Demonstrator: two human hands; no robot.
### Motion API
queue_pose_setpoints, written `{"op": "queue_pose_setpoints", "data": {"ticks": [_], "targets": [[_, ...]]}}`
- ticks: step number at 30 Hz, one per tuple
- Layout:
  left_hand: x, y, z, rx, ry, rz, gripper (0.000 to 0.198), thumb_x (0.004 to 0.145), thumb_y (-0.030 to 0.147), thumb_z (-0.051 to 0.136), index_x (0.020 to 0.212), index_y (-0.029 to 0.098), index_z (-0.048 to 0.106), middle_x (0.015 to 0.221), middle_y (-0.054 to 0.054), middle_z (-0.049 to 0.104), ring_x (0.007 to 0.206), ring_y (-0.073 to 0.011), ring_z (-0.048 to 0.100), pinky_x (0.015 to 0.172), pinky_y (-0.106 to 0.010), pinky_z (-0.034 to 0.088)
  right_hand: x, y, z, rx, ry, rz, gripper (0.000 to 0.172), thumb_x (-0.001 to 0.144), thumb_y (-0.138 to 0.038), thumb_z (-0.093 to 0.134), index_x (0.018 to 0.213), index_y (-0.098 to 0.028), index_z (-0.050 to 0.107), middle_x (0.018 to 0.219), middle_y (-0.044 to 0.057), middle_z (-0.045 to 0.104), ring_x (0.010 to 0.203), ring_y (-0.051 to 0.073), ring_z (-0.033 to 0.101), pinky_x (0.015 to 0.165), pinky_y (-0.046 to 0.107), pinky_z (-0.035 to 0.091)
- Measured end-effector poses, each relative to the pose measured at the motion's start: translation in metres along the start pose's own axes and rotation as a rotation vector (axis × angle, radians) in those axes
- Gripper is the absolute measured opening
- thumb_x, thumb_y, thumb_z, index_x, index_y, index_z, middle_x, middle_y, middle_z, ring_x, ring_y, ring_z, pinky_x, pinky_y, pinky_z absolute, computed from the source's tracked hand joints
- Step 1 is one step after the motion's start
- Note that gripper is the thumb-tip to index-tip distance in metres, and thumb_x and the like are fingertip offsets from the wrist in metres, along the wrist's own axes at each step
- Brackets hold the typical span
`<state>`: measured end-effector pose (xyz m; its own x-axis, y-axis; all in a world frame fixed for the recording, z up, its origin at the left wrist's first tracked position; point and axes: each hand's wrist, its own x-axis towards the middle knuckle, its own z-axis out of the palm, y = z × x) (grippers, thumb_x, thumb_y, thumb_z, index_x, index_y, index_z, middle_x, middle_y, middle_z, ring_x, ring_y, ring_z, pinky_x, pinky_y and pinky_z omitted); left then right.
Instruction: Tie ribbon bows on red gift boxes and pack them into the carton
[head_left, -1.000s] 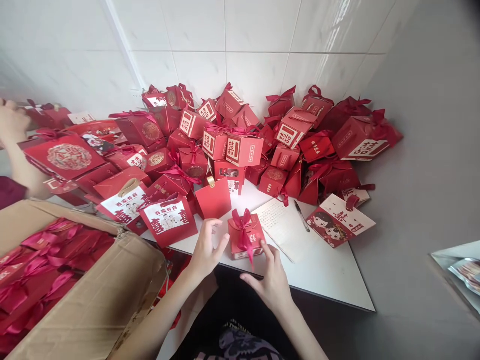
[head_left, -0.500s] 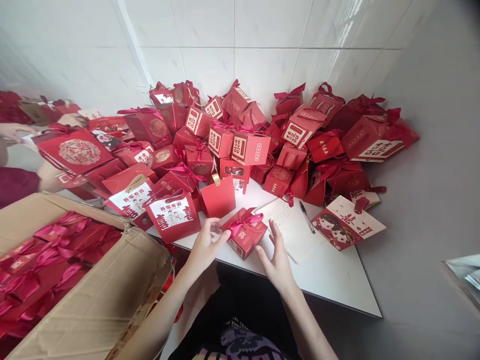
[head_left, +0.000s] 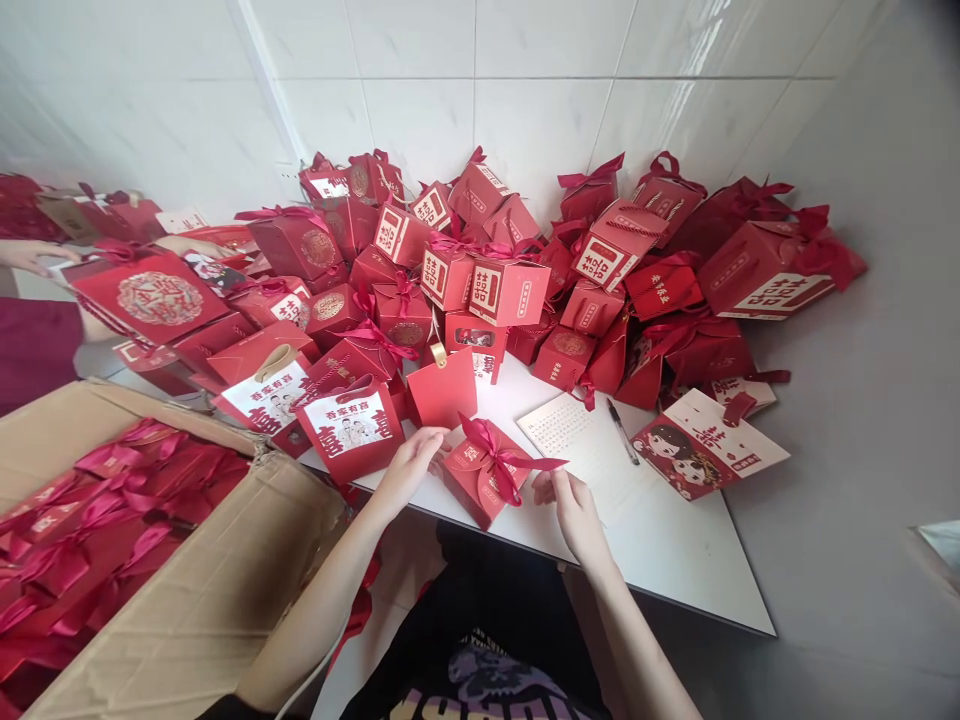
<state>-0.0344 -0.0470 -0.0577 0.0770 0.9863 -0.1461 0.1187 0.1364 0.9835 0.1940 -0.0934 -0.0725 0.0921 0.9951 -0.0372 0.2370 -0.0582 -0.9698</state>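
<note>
A small red gift box [head_left: 480, 492] with a magenta ribbon bow [head_left: 504, 462] on top sits near the table's front edge, between my hands. My left hand [head_left: 412, 468] is at its left side, fingers bent against the box's corner; the fingertips are partly hidden. My right hand [head_left: 568, 500] is to the right of the box, its fingers curled closed by the outstretched tail of the ribbon. Just behind the box stands an open red card [head_left: 444, 388] with a gold clip. A written sheet [head_left: 562, 428] and a black pen [head_left: 623, 432] lie right of it.
Many red gift boxes [head_left: 510, 292] are heaped along the tiled wall. A cardboard carton [head_left: 187, 590] full of ribboned boxes stands at left. A white and red printed box [head_left: 694, 445] is near the table's right edge [head_left: 742, 560]. Another person's hand [head_left: 34, 256] shows at far left.
The gift box has turned and its ribbon tail now stretches right. My right hand has gone from spread fingers to curled ones beside the tail. My left hand stays at the box's left.
</note>
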Motion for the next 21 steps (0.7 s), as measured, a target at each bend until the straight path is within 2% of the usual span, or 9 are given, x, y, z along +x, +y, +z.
{"op": "queue_pose_setpoints", "data": {"ticks": [3,5,10,15,18,21], "targets": [[0.005,0.009,0.004,-0.066,-0.068,-0.062,0.042,0.078,0.056,0.048,0.083,0.016,0.058,0.067,-0.001,0.059,0.055,-0.0138,0.055,0.051,-0.024,0.04,0.002,-0.003,0.002,0.163,-0.082,0.072,0.063,0.082,-0.071,0.028,0.056,-0.019,0.053,0.052,0.002,0.053,0.055,0.017,0.051,0.06,0.03,0.041],[0.006,0.014,0.006,-0.083,-0.089,-0.078,0.043,0.077,0.057,0.048,0.073,0.015,0.054,0.06,0.001,0.056,0.049,-0.0118,0.051,0.048,-0.023,0.037,0.002,-0.004,0.003,0.264,-0.083,0.096,0.064,0.082,-0.071,0.027,0.057,-0.019,0.054,0.051,0.002,0.051,0.053,0.016,0.05,0.057,0.029,0.04],[0.001,0.015,0.009,-0.071,-0.11,-0.076,0.041,0.076,0.057,0.051,0.065,0.017,0.05,0.06,0.0,0.057,0.056,-0.014,0.054,0.055,-0.025,0.042,0.011,-0.009,0.002,0.305,-0.003,0.099,0.061,0.077,-0.073,0.037,0.058,-0.018,0.056,0.056,0.002,0.053,0.055,0.016,0.049,0.059,0.03,0.041],[-0.003,0.012,0.009,-0.084,-0.067,-0.024,0.03,0.073,0.046,0.059,0.068,0.017,0.056,0.068,0.0,0.06,0.069,-0.0166,0.058,0.067,-0.027,0.047,0.03,-0.012,0.005,0.307,-0.004,0.107,0.049,0.075,-0.064,0.052,0.056,-0.019,0.054,0.053,0.0,0.051,0.053,0.015,0.048,0.058,0.03,0.042],[-0.001,0.005,0.007,-0.137,-0.006,0.006,0.028,0.073,0.039,0.059,0.058,0.017,0.051,0.065,0.0,0.058,0.066,-0.0156,0.057,0.065,-0.027,0.046,0.034,-0.01,0.005,0.247,0.003,0.065,0.046,0.074,-0.06,0.056,0.054,-0.019,0.052,0.051,-0.001,0.051,0.054,0.014,0.047,0.06,0.028,0.041],[0.0,-0.004,0.0,-0.182,0.078,0.059,0.026,0.073,0.035,0.057,0.055,0.017,0.049,0.06,0.001,0.055,0.063,-0.0146,0.056,0.067,-0.027,0.046,0.033,-0.006,-0.004,0.201,0.092,0.053,0.046,0.075,-0.058,0.056,0.051,-0.019,0.051,0.051,-0.002,0.05,0.054,0.012,0.045,0.06,0.027,0.041]]}}
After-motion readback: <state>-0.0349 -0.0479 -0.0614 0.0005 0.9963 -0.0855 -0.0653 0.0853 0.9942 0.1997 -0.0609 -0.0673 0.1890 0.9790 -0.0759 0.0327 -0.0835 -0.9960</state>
